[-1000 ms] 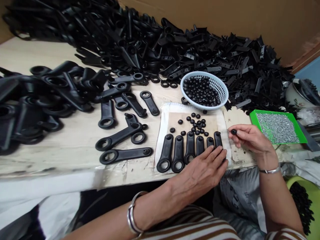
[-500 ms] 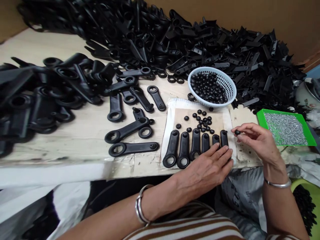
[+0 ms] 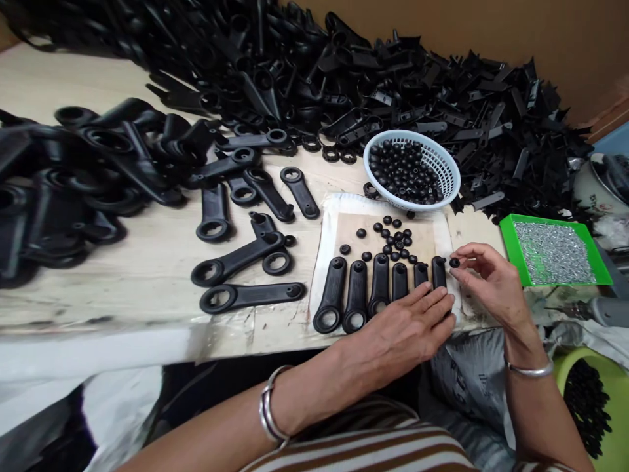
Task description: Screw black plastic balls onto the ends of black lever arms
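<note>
Several black plastic crank arms lie side by side on a cloth-edged board. Across the lower ends of the rightmost ones rests my left hand, its fingers stretched out flat, hiding their rings. Just right of the row, my right hand pinches a small round black knob between thumb and fingertips. That knob is close to the top of the rightmost crank arm; I cannot tell whether they touch. Loose black knobs are scattered above the row.
A pale blue basket of knobs stands behind the board. Right of it sits a green tray of small metal pieces. A grey tool lies at the right edge. Black parts are heaped along the back, and more crank arms lie left.
My right hand has brought the pinched knob left, closer to the top of the rightmost crank arm. My left hand stays on the row. The view has shifted slightly.
</note>
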The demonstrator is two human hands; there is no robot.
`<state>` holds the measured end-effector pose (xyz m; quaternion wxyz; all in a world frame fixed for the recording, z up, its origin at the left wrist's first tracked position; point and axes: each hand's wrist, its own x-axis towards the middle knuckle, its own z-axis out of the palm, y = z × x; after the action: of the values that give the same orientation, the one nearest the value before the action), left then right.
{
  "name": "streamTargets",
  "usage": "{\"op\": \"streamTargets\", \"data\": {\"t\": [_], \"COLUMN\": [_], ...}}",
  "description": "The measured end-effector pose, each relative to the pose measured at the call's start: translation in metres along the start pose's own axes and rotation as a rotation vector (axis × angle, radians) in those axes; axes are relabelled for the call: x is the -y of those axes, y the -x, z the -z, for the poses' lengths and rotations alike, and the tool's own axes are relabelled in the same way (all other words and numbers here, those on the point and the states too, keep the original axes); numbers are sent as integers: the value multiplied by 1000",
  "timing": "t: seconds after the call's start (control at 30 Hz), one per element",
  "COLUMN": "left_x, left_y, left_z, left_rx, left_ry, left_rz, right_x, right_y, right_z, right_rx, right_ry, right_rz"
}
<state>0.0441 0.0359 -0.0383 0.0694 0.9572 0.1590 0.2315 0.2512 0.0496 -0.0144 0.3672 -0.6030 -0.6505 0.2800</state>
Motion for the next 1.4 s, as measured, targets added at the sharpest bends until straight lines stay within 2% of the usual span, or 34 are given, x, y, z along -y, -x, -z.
{"op": "streamTargets", "data": {"t": [0.33, 0.53, 0.7, 0.87, 1.03, 1.2, 1.4], "left_x": [4, 6, 6, 5, 5, 5, 5], "left_y": [-3, -2, -1, 0, 0, -1, 0], "left_z": [10, 8, 7, 6, 7, 9, 6], "left_rx": [74, 47, 27, 39, 46, 44, 51], "left_ry": [90, 117, 127, 106, 106, 84, 73], "left_rz": [-13, -11, 3, 1, 14, 15, 2], "right_x": [-7, -2, 5, 9, 15, 18, 8], "right_y": [4, 2, -3, -4, -5, -8, -5], "right_z": [-2, 0, -1, -2, 1, 1, -1], "right_rx": [12, 12, 33, 51, 139, 233, 187], "right_ry": [13, 119, 225, 404, 592, 688, 580], "right_rz": [9, 58, 167, 339, 480, 457, 407]}}
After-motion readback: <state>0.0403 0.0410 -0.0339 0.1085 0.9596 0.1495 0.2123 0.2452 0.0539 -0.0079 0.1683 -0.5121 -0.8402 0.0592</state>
